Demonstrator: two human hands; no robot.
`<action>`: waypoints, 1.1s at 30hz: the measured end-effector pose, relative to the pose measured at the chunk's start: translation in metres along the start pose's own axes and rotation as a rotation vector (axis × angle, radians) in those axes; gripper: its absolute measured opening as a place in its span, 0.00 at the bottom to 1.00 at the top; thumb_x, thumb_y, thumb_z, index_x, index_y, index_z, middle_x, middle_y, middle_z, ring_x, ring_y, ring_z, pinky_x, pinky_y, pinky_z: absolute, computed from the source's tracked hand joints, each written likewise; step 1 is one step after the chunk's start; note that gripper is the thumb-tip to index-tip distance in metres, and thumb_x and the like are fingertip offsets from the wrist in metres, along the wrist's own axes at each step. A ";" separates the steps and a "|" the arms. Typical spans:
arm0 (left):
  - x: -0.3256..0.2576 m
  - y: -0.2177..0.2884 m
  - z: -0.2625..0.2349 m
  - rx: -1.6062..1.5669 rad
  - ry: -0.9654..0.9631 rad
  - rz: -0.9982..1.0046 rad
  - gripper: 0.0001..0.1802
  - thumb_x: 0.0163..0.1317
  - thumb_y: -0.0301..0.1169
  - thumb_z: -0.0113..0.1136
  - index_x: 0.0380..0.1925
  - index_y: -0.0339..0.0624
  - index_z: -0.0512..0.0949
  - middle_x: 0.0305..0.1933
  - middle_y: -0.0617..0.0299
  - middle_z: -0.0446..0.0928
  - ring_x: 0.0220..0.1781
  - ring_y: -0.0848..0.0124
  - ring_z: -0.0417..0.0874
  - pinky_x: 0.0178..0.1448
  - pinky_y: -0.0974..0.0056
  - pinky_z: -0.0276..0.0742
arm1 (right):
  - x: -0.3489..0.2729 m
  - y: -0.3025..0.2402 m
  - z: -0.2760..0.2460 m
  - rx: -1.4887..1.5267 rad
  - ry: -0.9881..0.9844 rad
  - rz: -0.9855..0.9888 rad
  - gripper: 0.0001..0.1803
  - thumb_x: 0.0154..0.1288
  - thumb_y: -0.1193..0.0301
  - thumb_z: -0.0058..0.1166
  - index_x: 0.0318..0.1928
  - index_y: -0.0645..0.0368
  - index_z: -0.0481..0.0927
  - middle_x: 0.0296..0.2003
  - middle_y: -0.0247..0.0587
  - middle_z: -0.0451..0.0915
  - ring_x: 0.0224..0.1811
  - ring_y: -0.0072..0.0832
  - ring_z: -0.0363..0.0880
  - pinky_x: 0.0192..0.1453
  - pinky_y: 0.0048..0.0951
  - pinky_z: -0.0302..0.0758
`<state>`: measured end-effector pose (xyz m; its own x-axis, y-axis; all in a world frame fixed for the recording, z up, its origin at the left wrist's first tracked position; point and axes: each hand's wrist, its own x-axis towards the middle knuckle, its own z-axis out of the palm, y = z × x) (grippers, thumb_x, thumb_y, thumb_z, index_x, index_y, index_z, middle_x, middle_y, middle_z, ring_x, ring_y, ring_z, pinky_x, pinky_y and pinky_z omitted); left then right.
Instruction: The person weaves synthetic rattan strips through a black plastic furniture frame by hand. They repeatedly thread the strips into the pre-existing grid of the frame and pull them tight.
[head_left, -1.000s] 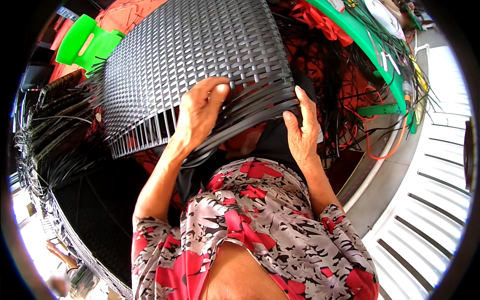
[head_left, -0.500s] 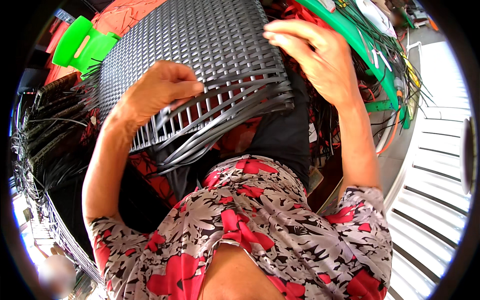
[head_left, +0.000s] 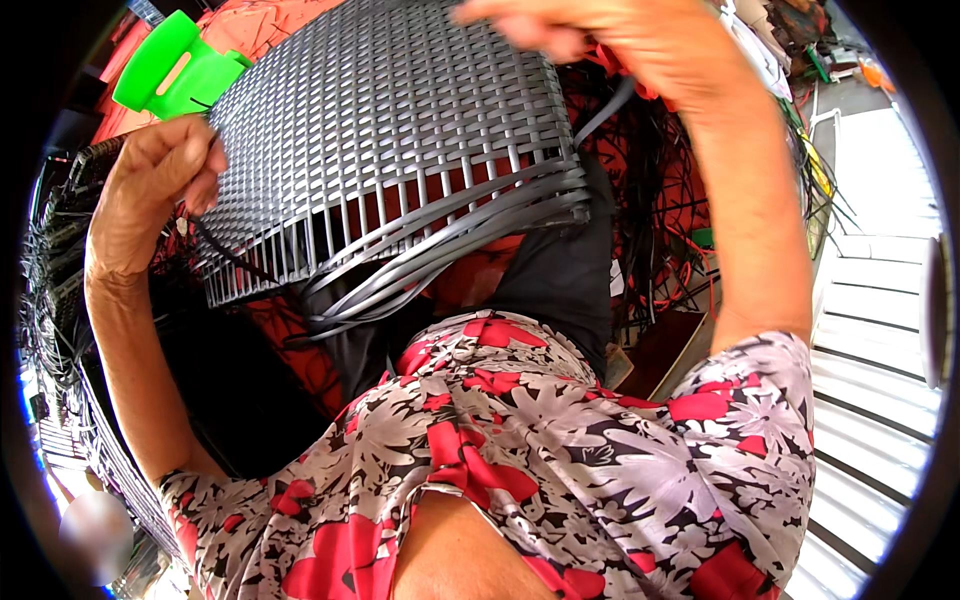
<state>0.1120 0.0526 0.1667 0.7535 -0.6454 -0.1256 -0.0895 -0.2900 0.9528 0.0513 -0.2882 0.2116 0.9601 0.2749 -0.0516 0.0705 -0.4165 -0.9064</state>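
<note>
A dark grey woven panel (head_left: 390, 110) of flat plastic strips lies over my lap, its near side showing bare slats with open gaps. Loose grey strips (head_left: 420, 255) bow out below that near edge. At the panel's left edge my left hand (head_left: 155, 190) is raised with its fingers curled closed; what they hold is hidden. A dark strip runs from just below this hand toward the near left corner. My right hand (head_left: 560, 25) reaches over the far right part of the panel, smeared by motion and partly cut off by the top of the picture.
A bright green plastic chair (head_left: 180, 70) stands at the far left on a red floor covering. Tangled dark strips (head_left: 660, 190) lie to the right of the panel, and more bundles fill the left side. White slatted surface (head_left: 870, 380) runs along the right.
My left hand has moved left, from the panel's near edge to its left edge. My right hand has gone up and farther over the panel. A grey strip now sticks out at the right edge.
</note>
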 end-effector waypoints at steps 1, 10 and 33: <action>-0.006 -0.015 -0.011 -0.016 -0.014 -0.016 0.17 0.65 0.40 0.57 0.28 0.36 0.75 0.17 0.69 0.66 0.21 0.80 0.64 0.29 0.74 0.60 | -0.017 0.011 -0.022 -0.048 0.112 0.013 0.11 0.65 0.69 0.56 0.41 0.65 0.82 0.25 0.33 0.80 0.25 0.14 0.74 0.30 0.16 0.70; 0.010 -0.023 0.056 0.433 0.155 0.058 0.12 0.59 0.31 0.60 0.19 0.37 0.74 0.15 0.71 0.64 0.18 0.81 0.62 0.23 0.70 0.55 | -0.106 0.061 -0.109 -0.675 0.686 -0.103 0.13 0.69 0.70 0.51 0.47 0.65 0.81 0.37 0.35 0.82 0.40 0.21 0.78 0.49 0.22 0.72; -0.003 -0.013 0.127 -0.150 -0.361 -0.304 0.08 0.64 0.28 0.58 0.38 0.34 0.78 0.27 0.70 0.75 0.30 0.83 0.73 0.35 0.75 0.70 | -0.195 0.091 -0.006 -0.359 0.323 0.219 0.06 0.60 0.77 0.54 0.28 0.67 0.77 0.19 0.41 0.74 0.18 0.26 0.74 0.23 0.25 0.69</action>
<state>0.0284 -0.0314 0.1197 0.4550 -0.7584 -0.4666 0.2146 -0.4152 0.8841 -0.1275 -0.3844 0.1419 0.9932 -0.1093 -0.0406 -0.1073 -0.7201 -0.6856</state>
